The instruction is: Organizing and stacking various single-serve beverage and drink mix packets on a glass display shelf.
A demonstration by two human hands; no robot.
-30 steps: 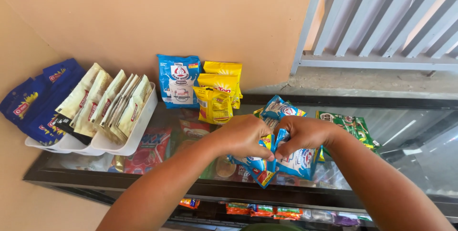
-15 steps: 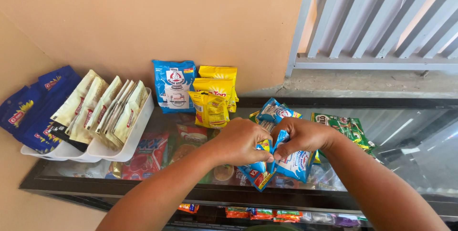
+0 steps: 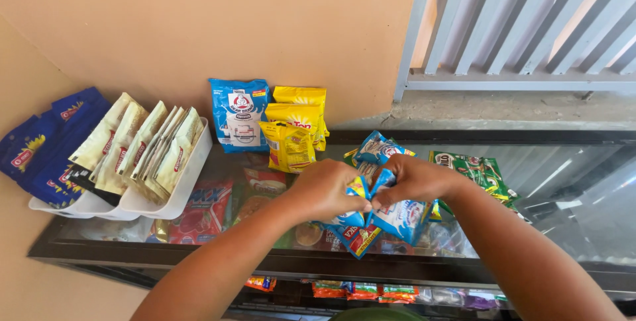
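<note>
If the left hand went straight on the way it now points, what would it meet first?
The left hand points right, toward the right hand. It would likely meet the blue sachets that both hands pinch, then the right hand's fingers; depth there is hard to judge.

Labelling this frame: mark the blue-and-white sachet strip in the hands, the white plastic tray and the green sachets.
blue-and-white sachet strip (image 3: 397, 218), head view, front of the lower right sachet.
white plastic tray (image 3: 189, 175), head view, right side wall.
green sachets (image 3: 474, 168), head view, top face of the pile.
</note>
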